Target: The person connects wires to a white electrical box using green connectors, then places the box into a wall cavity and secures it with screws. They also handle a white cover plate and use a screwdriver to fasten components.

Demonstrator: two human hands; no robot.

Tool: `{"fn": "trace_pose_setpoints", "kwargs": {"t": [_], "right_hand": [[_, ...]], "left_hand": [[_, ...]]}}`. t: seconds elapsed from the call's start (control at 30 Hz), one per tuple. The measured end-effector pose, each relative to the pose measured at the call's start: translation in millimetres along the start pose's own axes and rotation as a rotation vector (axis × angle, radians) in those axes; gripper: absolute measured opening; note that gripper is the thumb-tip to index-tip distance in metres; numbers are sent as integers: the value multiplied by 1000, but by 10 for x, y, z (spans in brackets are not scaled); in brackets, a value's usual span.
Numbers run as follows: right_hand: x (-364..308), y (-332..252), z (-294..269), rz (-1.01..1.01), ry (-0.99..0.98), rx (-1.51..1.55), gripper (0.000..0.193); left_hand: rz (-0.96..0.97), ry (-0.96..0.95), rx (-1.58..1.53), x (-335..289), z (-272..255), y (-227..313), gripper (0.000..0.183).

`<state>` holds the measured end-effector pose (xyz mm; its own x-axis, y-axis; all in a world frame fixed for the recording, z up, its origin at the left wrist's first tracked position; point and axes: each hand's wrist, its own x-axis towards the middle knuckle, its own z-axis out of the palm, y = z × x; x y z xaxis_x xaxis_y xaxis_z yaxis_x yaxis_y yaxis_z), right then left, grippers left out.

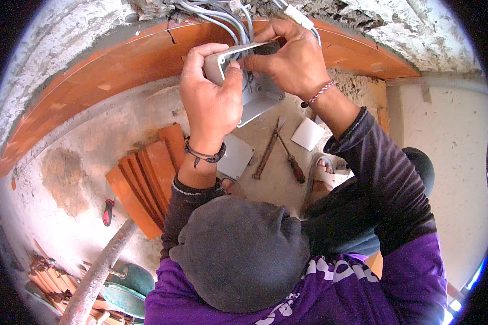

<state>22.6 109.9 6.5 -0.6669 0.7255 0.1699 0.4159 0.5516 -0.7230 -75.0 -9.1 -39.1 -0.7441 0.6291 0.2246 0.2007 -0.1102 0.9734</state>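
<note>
A grey junction box [263,95] is held up against the wall, its hollow side toward me. Several grey cables [214,15] come down from the broken wall into it. My left hand [211,97] is closed round the box's left rim, fingers outside and thumb at the inner edge. At the top, my right hand [295,62] grips the box wall between thumb and fingers, close to the cables. Whether its thumb also presses on a cable I cannot tell. Below lies a flat grey cover plate [236,154], partly behind my left wrist.
On the floor lie a screwdriver [293,162], a long metal bar [267,154], a white square plate [308,134] and a red-and-black handled tool [108,212]. Stacked orange tiles [146,179] sit left, near a slanted pole [100,271] and green tubs [127,298]. Orange tiles [130,57] line the wall.
</note>
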Motion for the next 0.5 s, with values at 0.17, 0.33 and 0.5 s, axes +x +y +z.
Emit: {"fn": "trace_pose_setpoints", "kwargs": {"t": [0.17,0.33,0.5], "right_hand": [[-40,20,-31,-60,-15,-29,34],[-83,92,-7,-126,32,-1,32],[-72,18,-36,-130,30,-73,29]], "left_hand": [[-145,-25,-67,0,-18,90,23],[-194,-32,-129,-1,-13,139,24],[-151,-6,-146,3,-29,88,24]]}}
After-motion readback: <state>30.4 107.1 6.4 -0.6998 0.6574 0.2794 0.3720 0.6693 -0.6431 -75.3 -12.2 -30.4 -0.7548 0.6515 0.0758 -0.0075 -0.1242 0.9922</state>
